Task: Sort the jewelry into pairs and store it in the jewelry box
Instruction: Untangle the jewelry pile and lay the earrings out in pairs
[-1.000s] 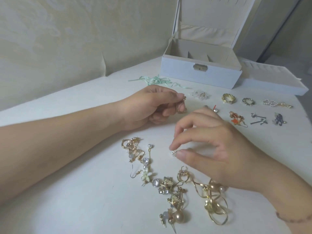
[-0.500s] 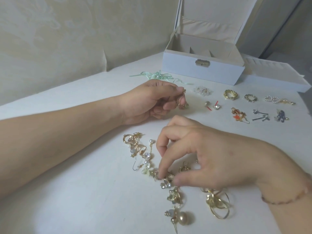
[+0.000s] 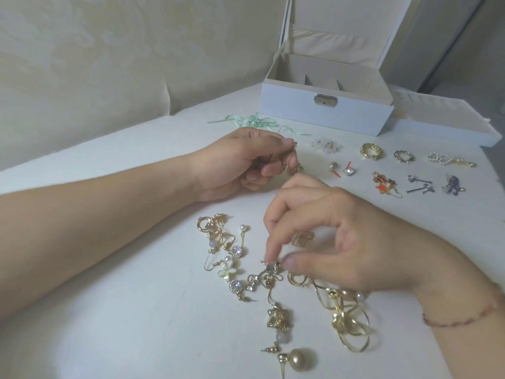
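A: Progress check, left to right. What is held?

B: A gold dangling earring (image 3: 373, 162) is pinched by the left hand (image 3: 240, 165), fingers curled round it, raised just above the bench (image 3: 109, 310). A small winged charm piece (image 3: 271, 266) at the top of the unsorted heap (image 3: 273, 291) is pinched between thumb and forefinger of the right hand (image 3: 341, 250). It looks as if a match for the held earring is being sought; that is a judgement.

A: What is counted as done?

B: Pairing is partly done. Beyond the hands, small groups are laid out apart from one another: white flower earrings (image 3: 326, 145), a pearl stud with a crystal stud (image 3: 341, 168), a gold ring (image 3: 371, 151), a smaller ring (image 3: 404, 156), a pearl piece (image 3: 442, 160), an orange enamel pair (image 3: 384, 183), silver studs (image 3: 419, 184), a dark blue pair (image 3: 452, 184).

A: And stored?

B: Nothing can be seen in the jewelry box (image 3: 325, 116). It is open, lid up, at the far edge; the visible compartments look bare, though the floor is partly hidden. A tray (image 3: 448, 127) is set beside it on the right.

A: Left to do?

B: Most of it, by estimate. The heap is tangled: hoops, pearl drops, a flower, gold ribbon pieces, a large gold ball stud (image 3: 303, 359). All must be paired, then everything moved into the box.

A: The mint ribbon (image 3: 254, 121)?

B: Lying left of the box, untouched.
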`<state>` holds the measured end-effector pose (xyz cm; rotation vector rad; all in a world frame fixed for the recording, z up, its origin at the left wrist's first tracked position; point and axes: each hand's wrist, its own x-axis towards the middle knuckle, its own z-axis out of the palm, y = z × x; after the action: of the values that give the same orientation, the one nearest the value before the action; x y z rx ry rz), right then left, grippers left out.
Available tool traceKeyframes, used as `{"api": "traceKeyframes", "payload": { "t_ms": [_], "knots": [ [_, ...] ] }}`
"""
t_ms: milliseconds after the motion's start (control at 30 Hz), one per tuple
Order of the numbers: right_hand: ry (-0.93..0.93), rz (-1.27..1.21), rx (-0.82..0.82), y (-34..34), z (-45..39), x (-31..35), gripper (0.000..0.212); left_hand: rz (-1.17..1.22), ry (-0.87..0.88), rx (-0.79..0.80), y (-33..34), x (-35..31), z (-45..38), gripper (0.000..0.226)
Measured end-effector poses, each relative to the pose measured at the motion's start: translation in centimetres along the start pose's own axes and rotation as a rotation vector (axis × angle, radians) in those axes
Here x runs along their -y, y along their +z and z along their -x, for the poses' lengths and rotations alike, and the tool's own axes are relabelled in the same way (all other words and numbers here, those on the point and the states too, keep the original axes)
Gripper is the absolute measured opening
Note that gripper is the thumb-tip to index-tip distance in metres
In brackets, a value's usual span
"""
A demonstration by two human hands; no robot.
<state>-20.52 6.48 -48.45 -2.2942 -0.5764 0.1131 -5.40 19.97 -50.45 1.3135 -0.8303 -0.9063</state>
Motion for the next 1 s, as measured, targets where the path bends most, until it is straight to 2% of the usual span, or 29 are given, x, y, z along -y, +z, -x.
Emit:
{"api": "traceKeyframes", "payload": {
  "t_ms": [100, 200, 367, 467, 700, 867, 1000],
  "knots": [
    [-0.012, 0.030, 0.080, -0.2, 0.6, 0.6, 0.023, -0.012, 0.001, -0.001, 0.0, 0.0, 0.0, 0.028],
    [0.016, 0.132, 0.104, 0.3, 0.3, 0.5, 0.021, -0.011, 0.003, 0.000, 0.0, 0.0, 0.0, 0.029],
    [0.012, 0.387, 0.027, 0.5, 0.3, 0.3, 0.017, -0.015, 0.003, -0.004, 0.1, 0.0, 0.1, 0.029],
    [0.011, 0.430, 0.014, 0.4, 0.2, 0.2, 0.018, -0.021, 0.000, 0.000, 0.1, -0.1, 0.1, 0.026],
    [-0.059, 0.344, -0.014, 0.8, -0.2, -0.6, 0.005, -0.020, 0.004, -0.005, 0.1, 0.0, 0.0, 0.025],
    [-0.096, -0.047, -0.101, 0.3, -0.1, -0.6, 0.007, 0.000, 0.001, 0.000, 0.1, 0.1, 0.0, 0.025],
    [-0.075, -0.219, -0.164, 0.0, 0.0, -1.0, 0.019, -0.025, -0.002, -0.013, 0.2, -0.1, 0.1, 0.026]
  ]
}}
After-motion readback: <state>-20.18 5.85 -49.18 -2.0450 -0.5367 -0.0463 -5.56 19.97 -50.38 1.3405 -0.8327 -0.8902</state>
